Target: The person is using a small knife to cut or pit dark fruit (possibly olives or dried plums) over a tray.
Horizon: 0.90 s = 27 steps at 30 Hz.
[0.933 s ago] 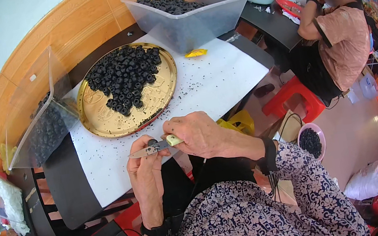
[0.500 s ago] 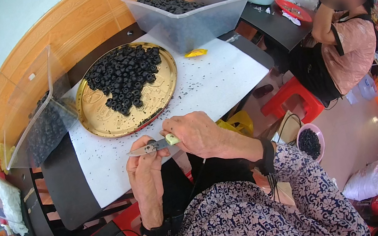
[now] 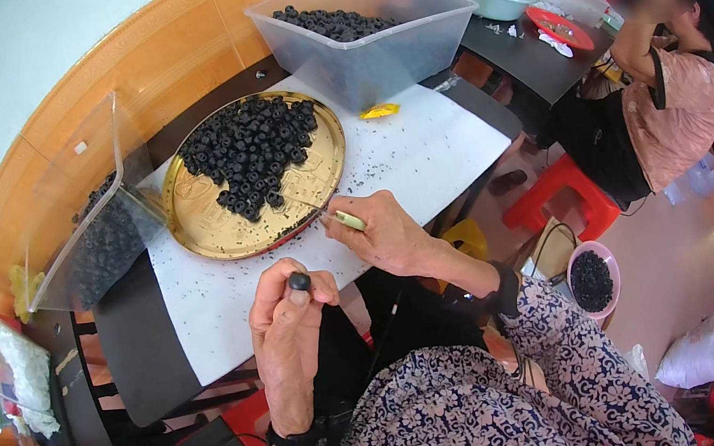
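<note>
Between the fingertips of my left hand is a small round black plastic part, held up in front of the white sheet's near edge. My right hand grips a knife by its pale green handle. Its thin blade points up and left over the rim of a round gold tray, with the tip close to the black parts there. A heap of black ring-shaped parts covers much of the tray. Both hands are apart from each other.
Black crumbs dot the white sheet. Clear bins of black parts stand behind and left. A yellow packet lies by the rear bin. A red stool and pink bucket are right. Other people sit right and lower left.
The knife has moved away from the part in my left hand, up and right to the tray. My left hand keeps a black part at its fingertips. The view has shifted slightly.
</note>
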Motion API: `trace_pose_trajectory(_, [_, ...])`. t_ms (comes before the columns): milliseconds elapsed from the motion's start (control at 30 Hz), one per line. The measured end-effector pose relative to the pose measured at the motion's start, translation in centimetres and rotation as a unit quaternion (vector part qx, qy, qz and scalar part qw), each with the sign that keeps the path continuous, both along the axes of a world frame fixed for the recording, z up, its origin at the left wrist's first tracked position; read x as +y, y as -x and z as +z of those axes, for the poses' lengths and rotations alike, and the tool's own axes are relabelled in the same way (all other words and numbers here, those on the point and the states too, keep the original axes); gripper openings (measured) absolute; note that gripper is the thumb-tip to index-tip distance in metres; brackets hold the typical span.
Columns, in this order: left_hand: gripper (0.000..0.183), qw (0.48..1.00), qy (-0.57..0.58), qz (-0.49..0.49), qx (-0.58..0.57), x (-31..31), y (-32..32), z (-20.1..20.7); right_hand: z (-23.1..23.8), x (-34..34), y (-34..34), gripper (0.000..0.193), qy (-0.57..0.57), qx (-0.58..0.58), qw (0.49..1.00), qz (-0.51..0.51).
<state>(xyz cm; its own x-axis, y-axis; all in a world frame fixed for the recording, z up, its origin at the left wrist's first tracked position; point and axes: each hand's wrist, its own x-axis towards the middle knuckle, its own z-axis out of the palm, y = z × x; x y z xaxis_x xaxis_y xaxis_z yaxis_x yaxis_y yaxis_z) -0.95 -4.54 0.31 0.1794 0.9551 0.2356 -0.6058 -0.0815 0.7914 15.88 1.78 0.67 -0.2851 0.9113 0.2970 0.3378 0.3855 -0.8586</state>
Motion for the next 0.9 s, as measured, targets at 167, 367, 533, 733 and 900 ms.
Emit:
trace_pose_trajectory(167, [0.021, 0.995, 0.016, 0.079, 0.052, 0.6, 1.6, 1.5, 0.1, 0.0, 0.1, 0.020, -0.009, 0.019, 1.000, -0.016])
trace_pose_trajectory(367, [0.027, 0.902, -0.088, 0.329, 0.266, 5.3, 7.4, 7.5, -0.8, -0.3, -1.2, 0.021, 0.016, 0.046, 0.999, -0.014])
trace_pose_trajectory(533, [0.031, 0.615, -0.160, 0.530, 0.562, 10.6, 14.9, 11.7, -0.2, -0.3, -0.8, 0.021, 0.012, 0.050, 0.999, 0.006])
trace_pose_trajectory(733, [0.017, 0.612, -0.324, 0.404, 0.598, 10.2, 7.7, 9.9, -1.3, 0.3, -1.3, 0.019, -0.016, 0.082, 0.997, 0.001])
trace_pose_trajectory(900, [0.015, 0.628, -0.243, 0.202, 0.711, 10.8, 4.9, 4.4, -0.9, 0.1, -1.8, 0.018, 0.018, 0.065, 0.998, 0.012])
